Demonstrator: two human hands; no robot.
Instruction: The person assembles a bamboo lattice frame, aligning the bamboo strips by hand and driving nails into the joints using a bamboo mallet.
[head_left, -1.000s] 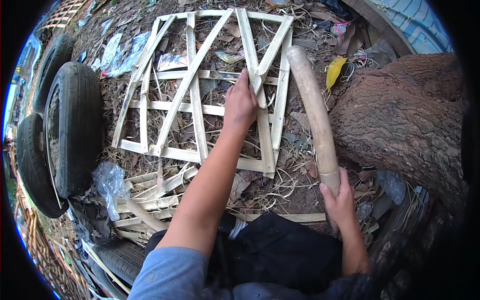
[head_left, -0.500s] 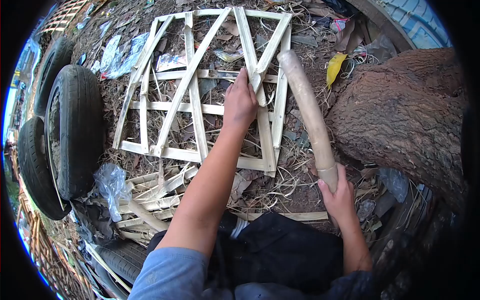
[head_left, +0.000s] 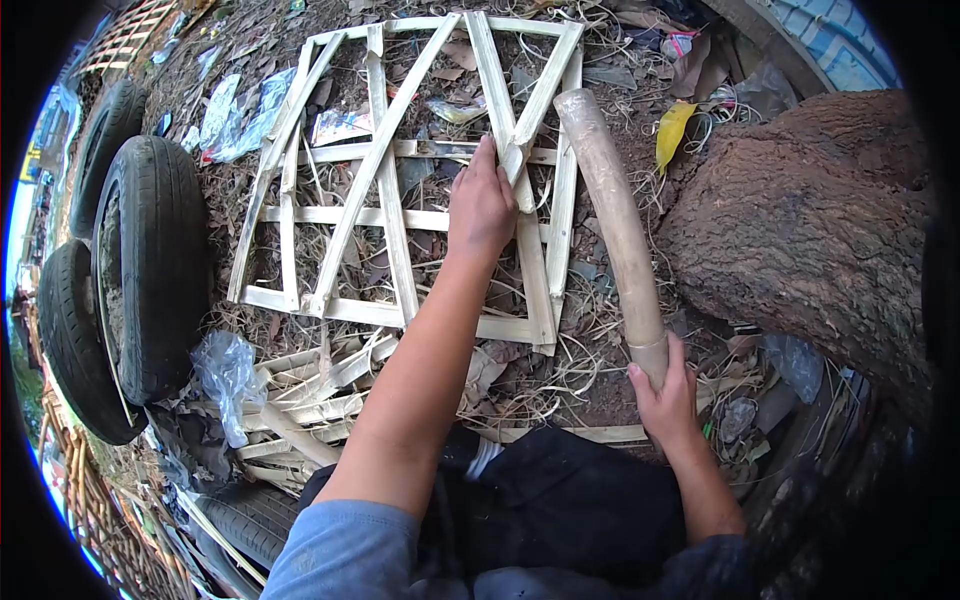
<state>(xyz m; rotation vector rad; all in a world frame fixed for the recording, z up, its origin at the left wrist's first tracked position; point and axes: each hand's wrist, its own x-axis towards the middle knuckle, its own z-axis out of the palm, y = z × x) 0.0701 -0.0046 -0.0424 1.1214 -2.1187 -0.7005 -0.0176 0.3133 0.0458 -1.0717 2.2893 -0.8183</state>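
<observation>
Left arm [head_left: 420, 370] nearly straight, reaching far and right. Left-hand grip [head_left: 482, 205] back up, fingers close together, pointing far; thumb hidden. Right forearm [head_left: 706, 487] at near right, angled far-left. Right-hand grip [head_left: 668, 395] has fingers curled round, thumb on left side.

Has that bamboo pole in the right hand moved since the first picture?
Yes: the far end of the bamboo pole has shifted leftward, away from the yellow leaf.
</observation>
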